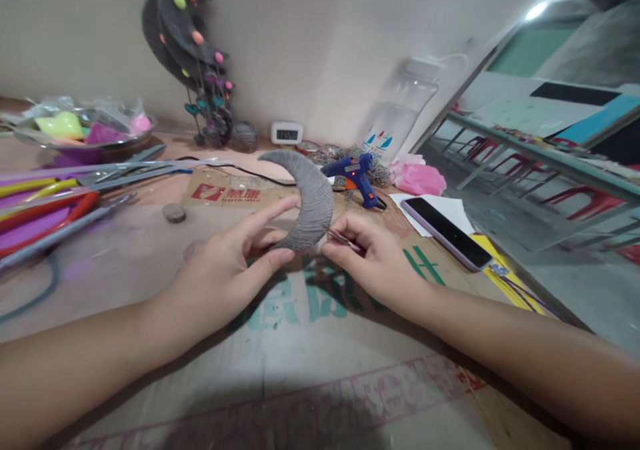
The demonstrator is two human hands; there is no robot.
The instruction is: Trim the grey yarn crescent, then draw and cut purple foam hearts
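A crescent moon [314,203] wound in grey yarn stands raised over the cardboard. My left hand [227,270] is closed on its lower tip, with the thumb in front and the fingers behind. At the moon's lower right edge, my right hand [373,253] pinches slim, shiny tweezers [345,239]. Their points meet or nearly meet the yarn; which of the two I cannot tell. Behind the moon a blue glue gun [356,173] lies on its side with a small orange light on.
Cardboard [280,377] covers the table. Scissors and pliers [55,193] lie left, below a bowl [85,145] of coloured pieces. Along the wall are finished moons [180,30], a yarn ball [244,136], a clock [287,133] and a bottle [397,117]. A phone [447,233] lies right.
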